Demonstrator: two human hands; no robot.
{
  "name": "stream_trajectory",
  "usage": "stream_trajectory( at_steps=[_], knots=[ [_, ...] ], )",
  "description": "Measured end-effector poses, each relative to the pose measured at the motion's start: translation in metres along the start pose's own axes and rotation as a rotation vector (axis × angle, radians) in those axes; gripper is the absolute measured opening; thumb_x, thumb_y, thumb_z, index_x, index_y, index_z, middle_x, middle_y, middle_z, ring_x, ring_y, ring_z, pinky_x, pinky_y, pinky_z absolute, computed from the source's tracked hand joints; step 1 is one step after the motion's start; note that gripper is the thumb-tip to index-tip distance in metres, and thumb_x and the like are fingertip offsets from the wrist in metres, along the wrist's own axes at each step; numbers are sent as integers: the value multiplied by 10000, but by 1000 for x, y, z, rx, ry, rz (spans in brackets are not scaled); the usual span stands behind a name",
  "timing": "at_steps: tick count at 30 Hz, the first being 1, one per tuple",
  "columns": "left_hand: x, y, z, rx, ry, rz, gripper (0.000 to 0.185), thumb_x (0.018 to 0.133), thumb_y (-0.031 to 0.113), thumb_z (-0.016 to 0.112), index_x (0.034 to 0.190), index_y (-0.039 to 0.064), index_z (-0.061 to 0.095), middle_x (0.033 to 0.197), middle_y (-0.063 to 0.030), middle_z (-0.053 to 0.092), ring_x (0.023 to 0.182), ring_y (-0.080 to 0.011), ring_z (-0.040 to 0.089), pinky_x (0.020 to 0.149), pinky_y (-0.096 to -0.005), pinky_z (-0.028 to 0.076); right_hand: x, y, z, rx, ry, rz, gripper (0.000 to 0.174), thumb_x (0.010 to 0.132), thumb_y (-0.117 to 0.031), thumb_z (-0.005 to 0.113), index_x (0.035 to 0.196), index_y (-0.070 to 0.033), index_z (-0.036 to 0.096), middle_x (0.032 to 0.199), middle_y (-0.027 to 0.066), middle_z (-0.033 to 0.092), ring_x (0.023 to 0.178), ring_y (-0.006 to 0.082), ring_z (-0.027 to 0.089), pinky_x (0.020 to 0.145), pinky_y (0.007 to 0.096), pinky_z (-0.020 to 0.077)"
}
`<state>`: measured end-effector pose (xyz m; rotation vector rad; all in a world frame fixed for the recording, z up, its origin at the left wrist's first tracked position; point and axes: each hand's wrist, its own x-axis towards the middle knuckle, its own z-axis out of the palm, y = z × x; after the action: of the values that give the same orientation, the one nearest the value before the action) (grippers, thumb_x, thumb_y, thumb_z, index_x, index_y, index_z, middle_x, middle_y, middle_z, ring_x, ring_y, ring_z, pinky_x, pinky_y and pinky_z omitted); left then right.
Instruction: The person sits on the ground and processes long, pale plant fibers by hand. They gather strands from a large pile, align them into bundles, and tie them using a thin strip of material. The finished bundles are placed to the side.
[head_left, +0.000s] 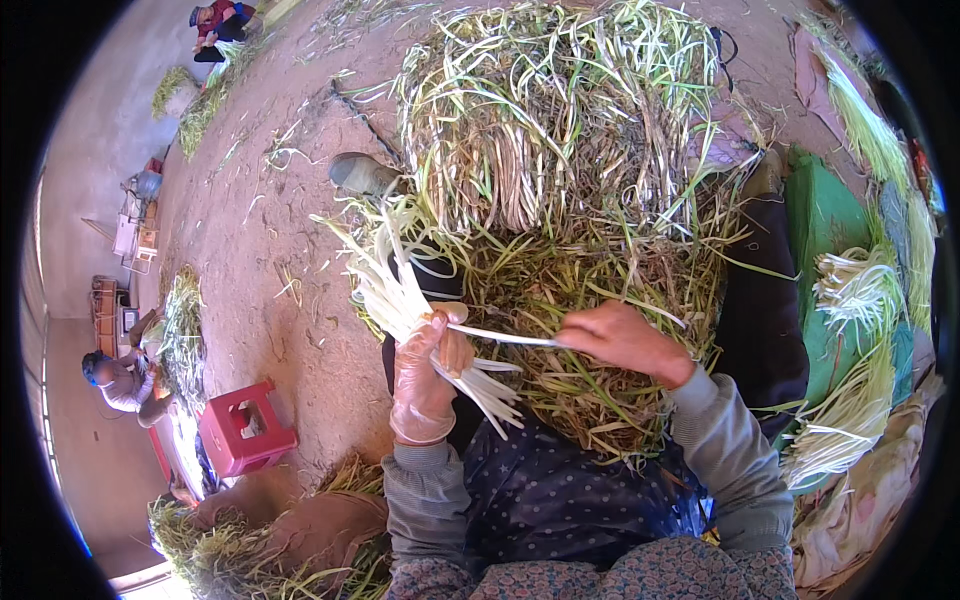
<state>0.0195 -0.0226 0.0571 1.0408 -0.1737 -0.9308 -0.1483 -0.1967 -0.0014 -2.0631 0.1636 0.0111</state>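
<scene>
My left hand (426, 375), in a thin see-through plastic glove, grips a bunch of pale allium stalks (394, 296). Their curling ends point up and left, and their white ends stick out below the fist. My bare right hand (626, 341) pinches one white stalk (506, 337), which stretches across to the left fist. Beneath both hands, loose leaves and dry peelings (592, 292) cover the space between my legs. Directly beyond lies a big heap of unsorted allium plants (555, 127) with brownish stems and tangled green leaves.
Pale stalk bundles (840, 442) lie on green sheeting (832, 217) at my right. A red plastic stool (247, 431) stands on the earthen floor (270, 315) at left. Two people work farther off, one at left (124, 386), another at upper left (221, 22), beside more plant heaps.
</scene>
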Motion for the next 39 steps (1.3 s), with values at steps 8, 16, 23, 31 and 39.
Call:
stream_trajectory(
  at_steps=[8,16,23,31,39],
  knots=[
    [10,2,-15,-182,37,-11,191,887,204,553,893,15,528,451,29,341,389,-78,269,426,-233,234,-92,50,-24,238,581,531,143,853,-175,581,944,-65,590,560,16,527,455,92,467,427,290,372],
    [12,1,14,-257,72,-51,160,887,191,556,910,38,514,509,32,389,430,-65,320,433,-214,270,-6,-39,7,-339,719,-82,527,745,-341,691,1131,-18,535,1014,107,611,913,249,592,771,383,495],
    [4,-1,19,-145,34,52,439,866,251,596,1223,33,461,524,63,373,451,-55,362,437,-200,307,-10,-6,25,-141,661,-62,181,815,-171,630,914,-28,584,794,114,593,674,214,572,606,347,472],
    [-1,-57,41,277,169,-15,190,853,167,569,916,-2,629,810,-30,608,642,-102,486,607,-232,396,-9,-36,32,-83,605,-127,193,847,-224,601,842,-36,556,729,91,591,591,219,568,541,332,440],
    [33,33,-3,-893,-254,-1,182,922,217,492,959,65,585,651,-40,572,539,-136,519,543,-278,456,-61,-3,39,495,624,305,141,893,-155,564,925,-19,586,649,18,572,551,88,531,497,248,432]
  ],
)
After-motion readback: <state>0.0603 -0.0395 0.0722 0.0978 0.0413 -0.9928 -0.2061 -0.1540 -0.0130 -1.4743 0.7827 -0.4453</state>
